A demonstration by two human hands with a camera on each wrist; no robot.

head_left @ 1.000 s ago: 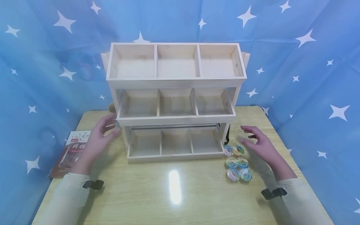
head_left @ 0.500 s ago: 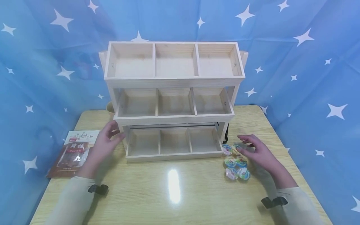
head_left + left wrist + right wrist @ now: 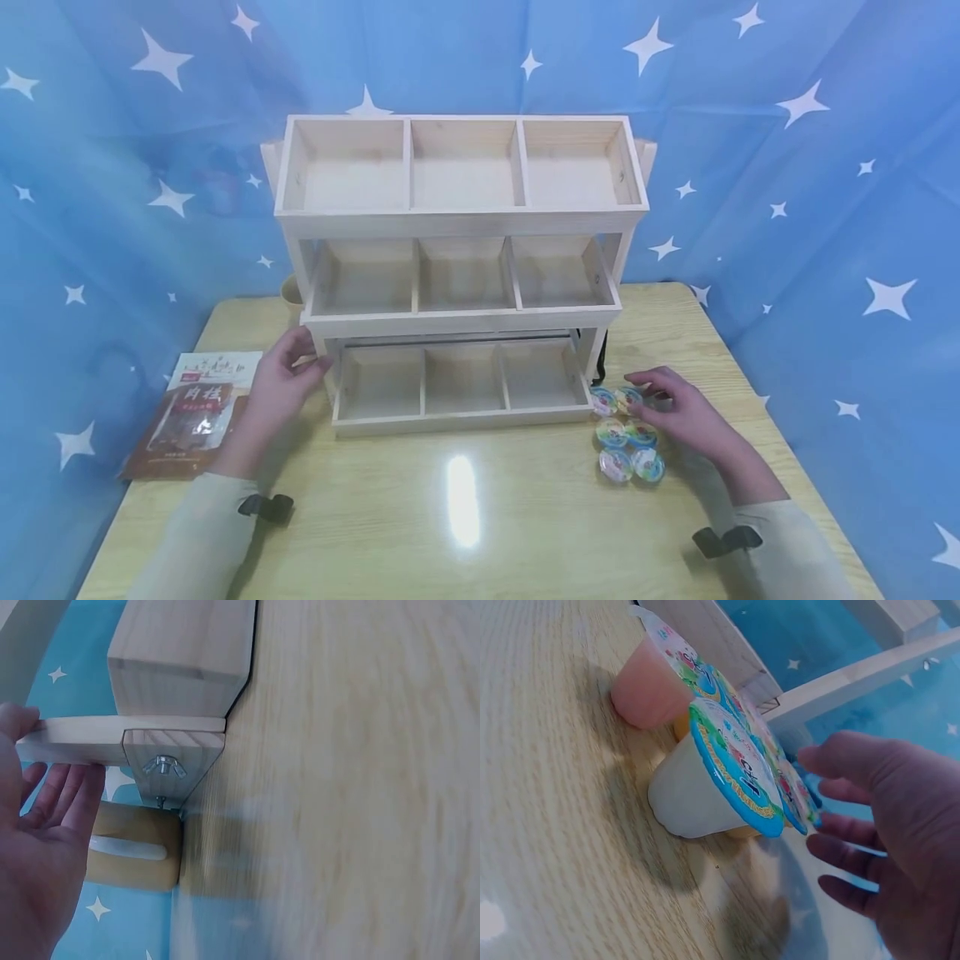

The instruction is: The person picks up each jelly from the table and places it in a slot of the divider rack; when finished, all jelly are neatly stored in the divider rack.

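Observation:
A pale wooden three-tier rack (image 3: 465, 223) stands on the table, each tier split into three compartments. My left hand (image 3: 281, 375) is at its left leg; in the left wrist view the thumb and fingers lie on opposite sides of the wooden upright (image 3: 82, 741), pinching it. My right hand (image 3: 682, 408) hovers beside the far pair of jelly cups (image 3: 628, 400), fingers loosely bent and holding nothing. In the right wrist view, a white jelly cup (image 3: 690, 787) and a pink one (image 3: 649, 686) stand under printed lids. Other cups are partly hidden behind them.
At the left lies a brown and white food packet (image 3: 197, 408). A tan cup (image 3: 292, 293) sits behind the rack's left side. A black strap (image 3: 602, 358) hangs by the right leg. Blue star-printed cloth (image 3: 787, 208) surrounds the table.
My left hand has come down from the middle tier to the rack's lower left leg. My right hand has moved down and left, closer to the jelly cups.

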